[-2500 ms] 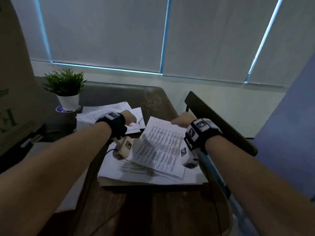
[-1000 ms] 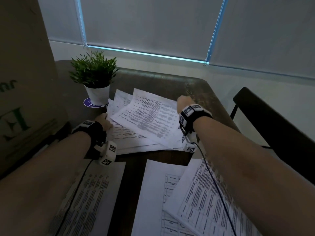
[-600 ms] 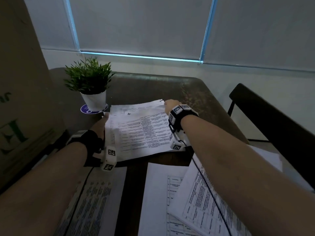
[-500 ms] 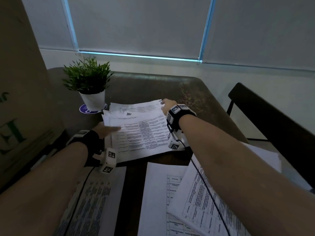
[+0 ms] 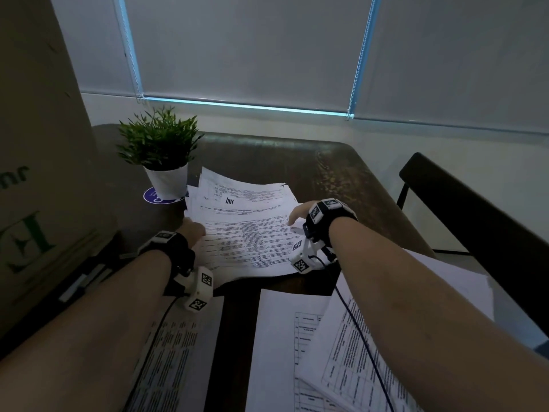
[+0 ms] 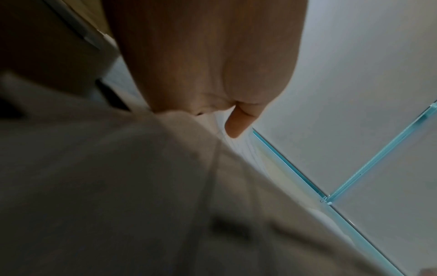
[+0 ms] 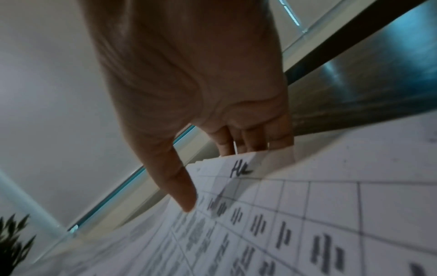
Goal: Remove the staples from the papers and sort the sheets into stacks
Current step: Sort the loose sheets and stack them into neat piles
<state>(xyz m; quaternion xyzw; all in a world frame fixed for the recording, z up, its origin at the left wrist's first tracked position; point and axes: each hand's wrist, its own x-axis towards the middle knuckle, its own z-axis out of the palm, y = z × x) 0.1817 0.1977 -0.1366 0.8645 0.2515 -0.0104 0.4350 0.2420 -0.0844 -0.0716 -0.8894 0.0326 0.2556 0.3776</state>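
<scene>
Head view, with both wrist views. Both forearms reach forward over the dark wooden table [image 5: 341, 173] to the pile of printed papers [image 5: 243, 230] lying just right of the potted plant [image 5: 160, 150]. The left hand [image 5: 193, 233] meets the pile's left edge; in the left wrist view [image 6: 205, 61] the thumb lies on top of the sheets while the other fingers are hidden beneath them, so it grips that edge. The right hand [image 5: 298, 214] takes the pile's right edge: in the right wrist view [image 7: 189, 89] the thumb presses onto the top sheet and the fingers [image 7: 255, 142] curl under the edge, a pinch on the papers. The top sheets bow upward between the two hands; whether the whole pile is off the table cannot be told from the head view. No staple can be made out at this sharpness, and the printed text is too blurred to read. The left wrist view is largely filled by out-of-focus paper. Three further groups of sheets lie nearer the viewer than the plant: one printed sheet [image 5: 172, 352] under the left forearm, one mostly blank sheet [image 5: 276, 337] in the middle, and a fanned stack of table-printed sheets [image 5: 350, 352] under the right forearm, all cut off by the frame's lower edge. A cardboard box [image 5: 38, 173] stands left of the plant; a dark chair back [image 5: 475, 215] stands far to its right.
</scene>
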